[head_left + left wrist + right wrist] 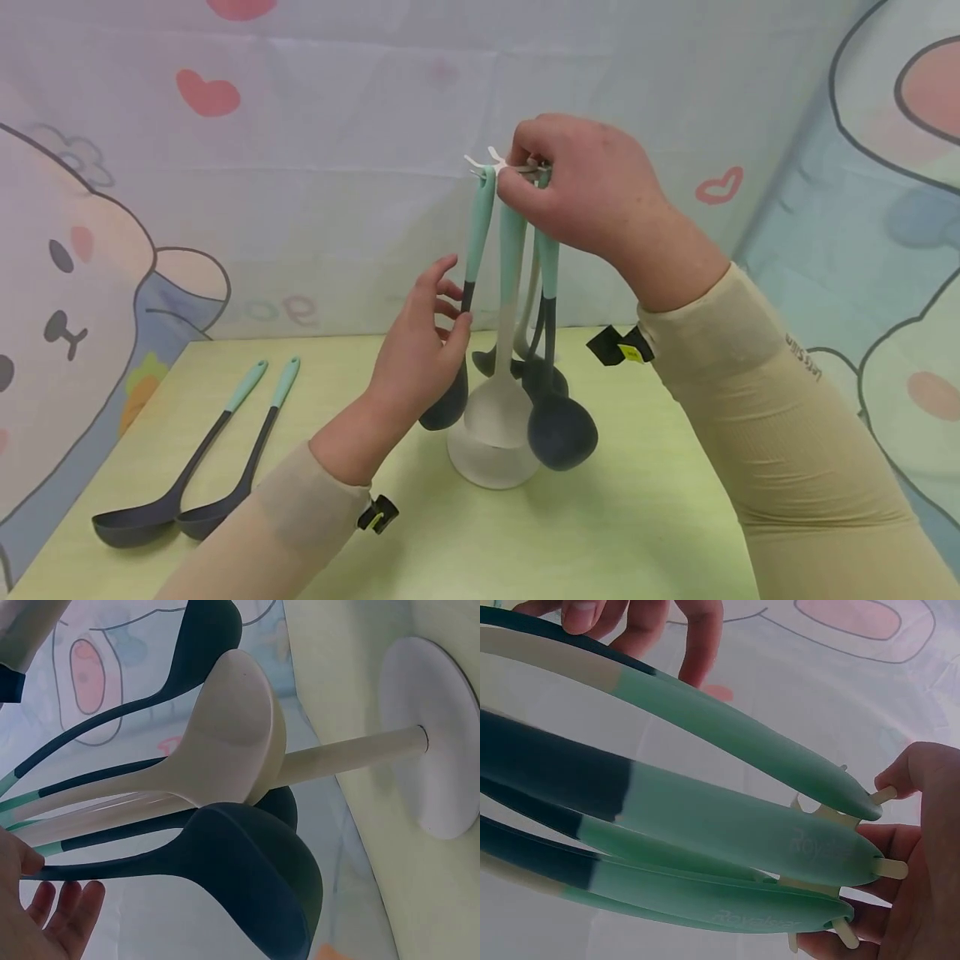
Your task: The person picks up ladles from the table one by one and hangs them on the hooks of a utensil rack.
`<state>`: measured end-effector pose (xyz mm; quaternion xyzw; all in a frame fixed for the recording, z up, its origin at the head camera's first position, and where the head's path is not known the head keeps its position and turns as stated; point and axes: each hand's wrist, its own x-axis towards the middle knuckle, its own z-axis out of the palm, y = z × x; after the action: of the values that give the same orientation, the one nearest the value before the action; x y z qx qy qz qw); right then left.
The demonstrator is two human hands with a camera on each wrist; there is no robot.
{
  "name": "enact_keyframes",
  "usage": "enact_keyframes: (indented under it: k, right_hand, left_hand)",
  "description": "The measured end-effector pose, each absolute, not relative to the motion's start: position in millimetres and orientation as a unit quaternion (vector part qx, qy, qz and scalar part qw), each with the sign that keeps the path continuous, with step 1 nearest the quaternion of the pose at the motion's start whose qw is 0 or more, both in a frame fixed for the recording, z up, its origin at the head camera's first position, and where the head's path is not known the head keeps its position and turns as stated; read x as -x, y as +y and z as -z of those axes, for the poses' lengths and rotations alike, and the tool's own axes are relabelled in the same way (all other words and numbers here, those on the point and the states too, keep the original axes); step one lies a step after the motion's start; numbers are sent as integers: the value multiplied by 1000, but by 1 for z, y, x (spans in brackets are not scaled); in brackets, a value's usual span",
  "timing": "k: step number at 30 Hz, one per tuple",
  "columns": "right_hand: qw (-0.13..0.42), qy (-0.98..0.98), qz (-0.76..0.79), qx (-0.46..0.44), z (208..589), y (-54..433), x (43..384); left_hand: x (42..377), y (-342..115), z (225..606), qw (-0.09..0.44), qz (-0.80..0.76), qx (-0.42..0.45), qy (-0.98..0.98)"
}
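Observation:
A white utensil stand [491, 467] with a round base stands on the table, its hooks at the top. Several ladles hang from it by mint-green handles, among them a white ladle [498, 412] at the front and a dark ladle [562, 429] on the right. My right hand [581, 179] grips the stand's top, its fingers curled among the hooks [891, 868]. Lower on the left, my left hand [423, 333] pinches the dark shaft of another ladle [247, 877], whose handle hangs at a left hook. Part of that ladle's bowl is hidden behind the left hand in the head view.
Two more dark ladles, an outer one [138, 525] and an inner one [255, 458], lie on the left side of the pale green table [630, 533]. Behind stands a cloth backdrop [360, 167] with cartoon prints.

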<state>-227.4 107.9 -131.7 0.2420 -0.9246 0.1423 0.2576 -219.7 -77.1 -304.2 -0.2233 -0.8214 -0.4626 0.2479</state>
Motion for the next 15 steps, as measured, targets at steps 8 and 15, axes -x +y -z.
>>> enact_keyframes:
  k: [8,15]
  right_hand:
    - [266,-921,-152,-239,134,111,228]
    - [273,-918,-152,-244,135,111,229]
  left_hand:
    - [219,-85,304,210,475,202,-831]
    - [226,-100,303,203,468,168,-844]
